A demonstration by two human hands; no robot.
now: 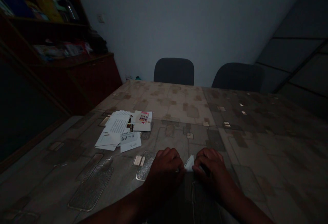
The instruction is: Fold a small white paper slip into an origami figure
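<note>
Between my two hands is a small piece of folded white paper [189,164], its pointed tip showing upward. My left hand [167,166] pinches its left side with curled fingers. On the other side, my right hand [210,164] closes on the right edge of the same paper. Both hands are low over the near part of the table, and the fingers cover much of the paper. Farther left lies a loose, overlapping pile of white paper cards [115,126], some printed with text. One card [143,118] carries a small coloured picture with a red strip.
A patterned cloth covers the table [166,104]. Two dark chairs [174,70] stand at its far edge, against a pale wall [179,18]. On the left is a dark red cabinet [94,77] with crowded shelves. The room is dim.
</note>
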